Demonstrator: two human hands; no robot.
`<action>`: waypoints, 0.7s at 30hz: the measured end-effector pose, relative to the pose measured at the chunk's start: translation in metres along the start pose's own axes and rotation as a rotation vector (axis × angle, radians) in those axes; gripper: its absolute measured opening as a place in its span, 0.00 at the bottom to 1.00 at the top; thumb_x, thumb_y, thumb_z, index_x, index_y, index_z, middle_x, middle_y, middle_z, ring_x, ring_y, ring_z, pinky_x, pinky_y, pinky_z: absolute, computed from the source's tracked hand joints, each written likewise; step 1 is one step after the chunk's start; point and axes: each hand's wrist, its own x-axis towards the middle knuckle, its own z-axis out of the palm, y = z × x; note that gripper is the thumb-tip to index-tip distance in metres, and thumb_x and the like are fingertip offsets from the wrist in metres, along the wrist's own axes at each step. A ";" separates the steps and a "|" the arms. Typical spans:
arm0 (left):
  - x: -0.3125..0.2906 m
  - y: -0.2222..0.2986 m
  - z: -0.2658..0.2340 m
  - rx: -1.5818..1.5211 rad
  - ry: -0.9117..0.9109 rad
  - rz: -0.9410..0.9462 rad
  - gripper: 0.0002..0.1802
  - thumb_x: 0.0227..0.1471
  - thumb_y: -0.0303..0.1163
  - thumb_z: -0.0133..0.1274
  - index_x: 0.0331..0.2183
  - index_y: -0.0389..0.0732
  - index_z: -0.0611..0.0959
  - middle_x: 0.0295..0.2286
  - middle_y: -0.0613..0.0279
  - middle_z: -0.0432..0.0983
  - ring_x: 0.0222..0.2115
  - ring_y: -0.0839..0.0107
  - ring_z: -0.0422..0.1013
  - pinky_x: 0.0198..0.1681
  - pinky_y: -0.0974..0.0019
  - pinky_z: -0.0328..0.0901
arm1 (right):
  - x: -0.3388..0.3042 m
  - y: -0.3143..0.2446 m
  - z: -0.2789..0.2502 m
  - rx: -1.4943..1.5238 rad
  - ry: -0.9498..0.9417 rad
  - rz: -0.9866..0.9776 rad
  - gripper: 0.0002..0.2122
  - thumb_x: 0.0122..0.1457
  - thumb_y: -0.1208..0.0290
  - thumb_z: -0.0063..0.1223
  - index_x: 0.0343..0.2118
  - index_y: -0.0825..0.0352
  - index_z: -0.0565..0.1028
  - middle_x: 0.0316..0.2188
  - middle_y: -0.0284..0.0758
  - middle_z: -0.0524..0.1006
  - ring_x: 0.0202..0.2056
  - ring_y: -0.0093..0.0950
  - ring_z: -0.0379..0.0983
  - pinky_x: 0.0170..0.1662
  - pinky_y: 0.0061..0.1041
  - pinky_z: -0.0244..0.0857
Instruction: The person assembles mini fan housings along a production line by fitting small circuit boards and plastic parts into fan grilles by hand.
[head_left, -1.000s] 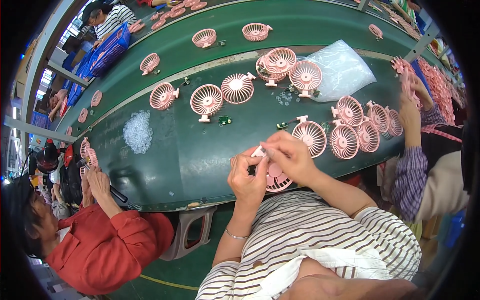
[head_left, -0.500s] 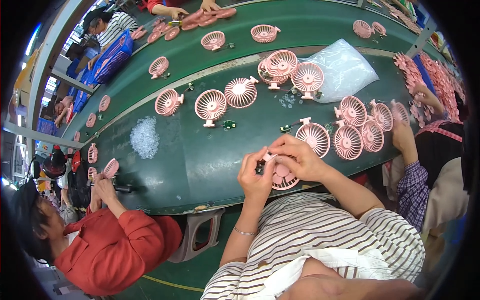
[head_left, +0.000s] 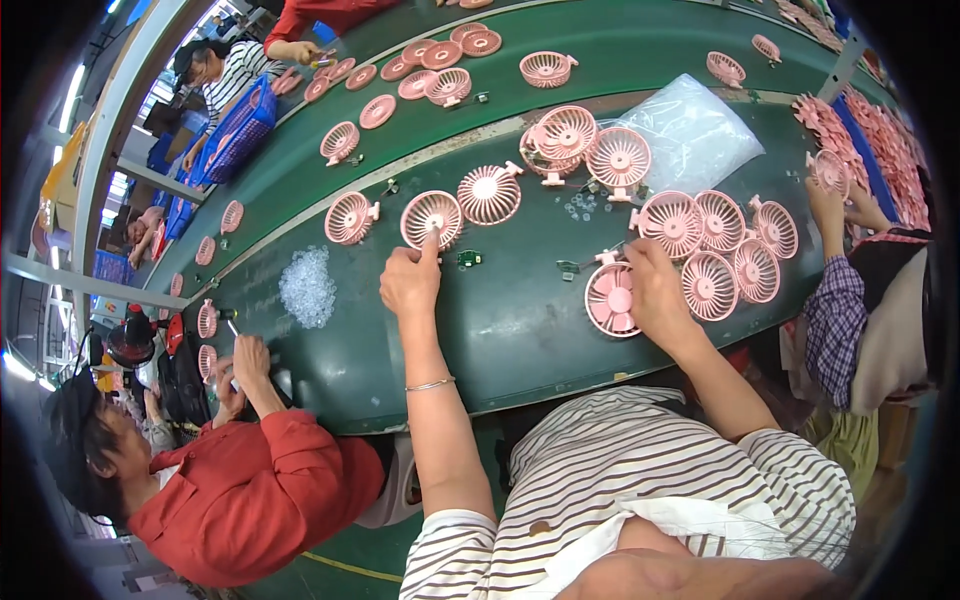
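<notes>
My left hand (head_left: 408,285) reaches out over the green table to a pink round fan housing (head_left: 425,213). Its fingertips pinch the near rim, one finger lying over the slatted inside. My right hand (head_left: 661,298) grips the right edge of a pink fan (head_left: 612,298) with blades in it, down at the tabletop. Its fingers are curled, and the palm side is hidden. Between the hands lie a small green circuit board (head_left: 468,259) and another small board (head_left: 570,267) with wires. Another slatted pink housing (head_left: 489,194) lies face down beyond my left hand.
Several pink housings (head_left: 708,284) crowd right of my right hand. A pile of clear small parts (head_left: 307,287) lies left, and a clear plastic bag (head_left: 690,135) at the back. Beyond runs a green belt (head_left: 300,170) with pink parts. Co-workers' hands (head_left: 250,362) work at left and right.
My hands have parted from the fan they held together near the table edge. The left went up and left to a housing; the right carried the fan up and right, beside the others.
</notes>
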 end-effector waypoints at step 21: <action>-0.125 -0.008 -0.001 -1.076 -0.036 0.405 0.14 0.46 0.17 0.57 0.39 0.30 0.79 0.35 0.62 0.72 0.32 0.77 0.71 0.38 0.75 0.68 | 0.094 0.016 0.016 -0.432 -0.253 -0.073 0.04 0.40 0.82 0.51 0.22 0.71 0.76 0.27 0.45 0.75 0.30 0.44 0.74 0.33 0.40 0.68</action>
